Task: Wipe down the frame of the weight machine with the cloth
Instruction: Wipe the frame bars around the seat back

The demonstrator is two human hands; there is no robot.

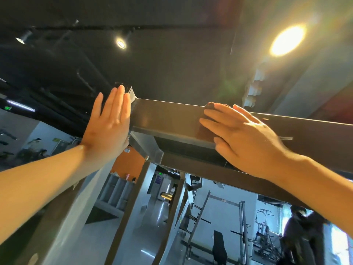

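The weight machine's dark metal top beam runs overhead from the centre to the right edge. My right hand lies flat against the beam's side with straight fingers, pressing a dark brown cloth onto it; only the cloth's top edge and a strip under the palm show. My left hand is held flat with straight fingers at the beam's left end, where the beam meets the upright post. I cannot tell whether its palm touches the metal.
A steel bracket joins beam and post below my hands. Ceiling lamps glare above. Below stand other gym racks, a black seat pad and a person at lower right.
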